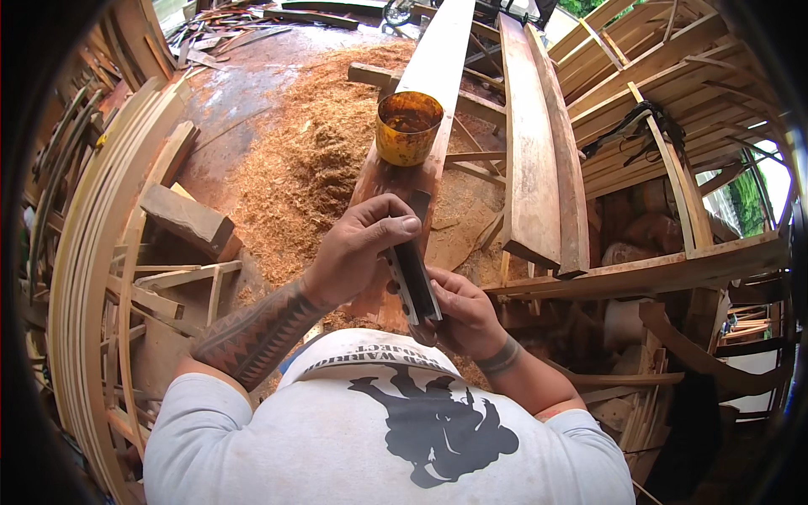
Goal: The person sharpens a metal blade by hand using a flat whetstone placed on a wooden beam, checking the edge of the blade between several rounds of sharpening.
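Note:
In front of my chest I hold a narrow dark bar (pixel 411 263) upright and slightly tilted. A pale metal strip with round holes runs along its left side. My left hand (pixel 358 242) is closed near its upper part, thumb and fingers pinched at the edge. Lower down, my right hand (pixel 465 313) is closed around the right side and bottom end. Whether the bar and strip are one piece I cannot tell. Beyond my hands, a stained yellow cup (pixel 410 145) stands on a long board (pixel 444 46); its inside is brown.
Wood shavings (pixel 311 160) are heaped left of the board. Thick planks (pixel 532 143) lie to its right, beside a rack of stacked timber (pixel 656 160). Long strips (pixel 84 278) lean at the left, near a wooden block (pixel 187 215).

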Demonstrator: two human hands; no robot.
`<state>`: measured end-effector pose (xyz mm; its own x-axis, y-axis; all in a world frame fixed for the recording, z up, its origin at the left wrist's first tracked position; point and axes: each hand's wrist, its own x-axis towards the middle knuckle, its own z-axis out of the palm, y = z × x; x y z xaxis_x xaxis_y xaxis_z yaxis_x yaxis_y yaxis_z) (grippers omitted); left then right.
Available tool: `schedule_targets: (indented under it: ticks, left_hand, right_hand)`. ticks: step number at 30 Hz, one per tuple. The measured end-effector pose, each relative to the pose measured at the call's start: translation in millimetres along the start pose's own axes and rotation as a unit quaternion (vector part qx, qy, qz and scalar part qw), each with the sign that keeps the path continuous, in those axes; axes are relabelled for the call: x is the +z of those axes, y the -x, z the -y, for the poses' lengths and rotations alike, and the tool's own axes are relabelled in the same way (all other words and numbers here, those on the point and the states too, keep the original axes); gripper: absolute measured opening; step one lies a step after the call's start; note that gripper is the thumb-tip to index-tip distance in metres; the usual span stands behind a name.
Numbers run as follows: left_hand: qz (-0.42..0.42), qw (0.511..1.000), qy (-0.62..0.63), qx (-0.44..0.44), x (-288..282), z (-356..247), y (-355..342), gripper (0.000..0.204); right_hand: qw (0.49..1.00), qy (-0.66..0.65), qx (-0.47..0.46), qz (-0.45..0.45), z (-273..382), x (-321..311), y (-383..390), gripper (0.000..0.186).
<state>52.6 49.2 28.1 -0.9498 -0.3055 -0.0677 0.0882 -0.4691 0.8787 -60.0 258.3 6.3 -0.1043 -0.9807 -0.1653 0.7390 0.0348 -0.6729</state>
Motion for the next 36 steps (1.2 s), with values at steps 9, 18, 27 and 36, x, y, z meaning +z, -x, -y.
schedule_targets:
  ticks: [9,18,27,36]
  left_hand:
    - [0.019,0.997,-0.033,0.062,6.9,-0.7,6.0,0.025]
    - [0.038,0.998,-0.007,0.053,6.8,-5.2,8.9,0.025]
    - [0.039,0.996,-0.063,0.053,11.0,-6.9,9.0,0.029]
    - [0.13,0.979,-0.039,0.153,4.1,-8.3,11.0,0.027]
  right_hand:
    - [0.999,-0.03,0.006,0.031,1.0,5.9,2.7,0.05]
    - [1.0,-0.006,0.007,0.021,4.2,10.0,4.7,0.065]
    - [0.999,0.001,0.007,0.04,0.5,-0.8,3.8,0.061]
    - [0.995,0.093,-0.017,0.016,27.0,10.9,12.8,0.052]
